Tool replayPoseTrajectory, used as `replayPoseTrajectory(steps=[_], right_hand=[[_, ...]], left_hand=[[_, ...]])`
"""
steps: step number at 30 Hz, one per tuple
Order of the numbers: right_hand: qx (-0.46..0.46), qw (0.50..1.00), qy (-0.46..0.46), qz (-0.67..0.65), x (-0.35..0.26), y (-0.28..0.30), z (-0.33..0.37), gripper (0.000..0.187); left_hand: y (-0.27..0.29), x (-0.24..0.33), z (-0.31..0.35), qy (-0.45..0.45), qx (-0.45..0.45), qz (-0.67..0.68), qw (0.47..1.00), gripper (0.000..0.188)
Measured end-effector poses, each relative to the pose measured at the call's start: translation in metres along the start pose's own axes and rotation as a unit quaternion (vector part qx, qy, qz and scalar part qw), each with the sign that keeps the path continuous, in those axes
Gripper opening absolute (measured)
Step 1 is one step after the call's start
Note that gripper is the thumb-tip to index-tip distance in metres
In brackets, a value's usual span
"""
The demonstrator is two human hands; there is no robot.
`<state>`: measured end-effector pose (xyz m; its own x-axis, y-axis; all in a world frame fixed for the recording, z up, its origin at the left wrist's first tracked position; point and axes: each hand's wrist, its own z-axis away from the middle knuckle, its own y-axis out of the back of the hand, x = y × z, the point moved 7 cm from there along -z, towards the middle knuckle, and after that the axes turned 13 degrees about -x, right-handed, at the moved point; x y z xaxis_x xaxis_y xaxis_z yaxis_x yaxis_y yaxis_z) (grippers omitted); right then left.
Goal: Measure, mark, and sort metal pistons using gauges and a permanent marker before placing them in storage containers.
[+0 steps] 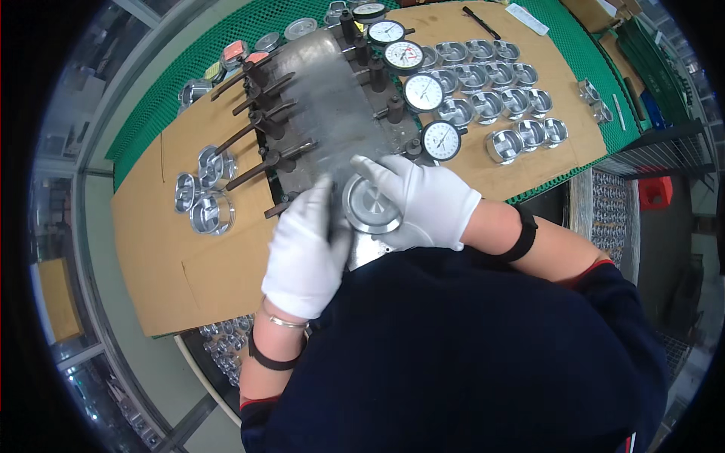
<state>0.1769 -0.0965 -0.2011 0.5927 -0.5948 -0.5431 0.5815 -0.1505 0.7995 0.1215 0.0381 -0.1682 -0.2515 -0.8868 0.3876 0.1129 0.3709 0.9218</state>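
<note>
Cardboard-covered bench point(151, 234) fills mid-frame; our right hand point(423, 200) grips a round metal part point(371, 205), left hand point(306, 249) closed beside it. We judge gloves could slip, dropping it.

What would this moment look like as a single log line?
left hand: on round metal part | right hand: gripping round metal part | behind: gauge fixture with dial gauges | right: finished parts in rows
</note>
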Motion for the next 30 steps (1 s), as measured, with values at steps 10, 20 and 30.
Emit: replayPoseTrajectory(steps=[10, 20, 30], right_hand=[[0.002, 0.957, -0.038, -0.288, 0.017, -0.003, 0.032, 0.075], [-0.062, 0.843, -0.017, -0.535, 0.038, -0.051, 0.019, 0.095], [-0.081, 0.848, -0.052, -0.522, 0.036, -0.043, 0.019, 0.096]], left_hand=[[-0.025, 0.005, -0.034, -0.027, 0.06, -0.057, 0.996, 0.084], [-0.029, -0.005, -0.054, -0.054, 0.056, 0.063, 0.995, 0.078], [-0.031, -0.008, -0.055, -0.018, 0.048, 0.073, 0.996, 0.08]])
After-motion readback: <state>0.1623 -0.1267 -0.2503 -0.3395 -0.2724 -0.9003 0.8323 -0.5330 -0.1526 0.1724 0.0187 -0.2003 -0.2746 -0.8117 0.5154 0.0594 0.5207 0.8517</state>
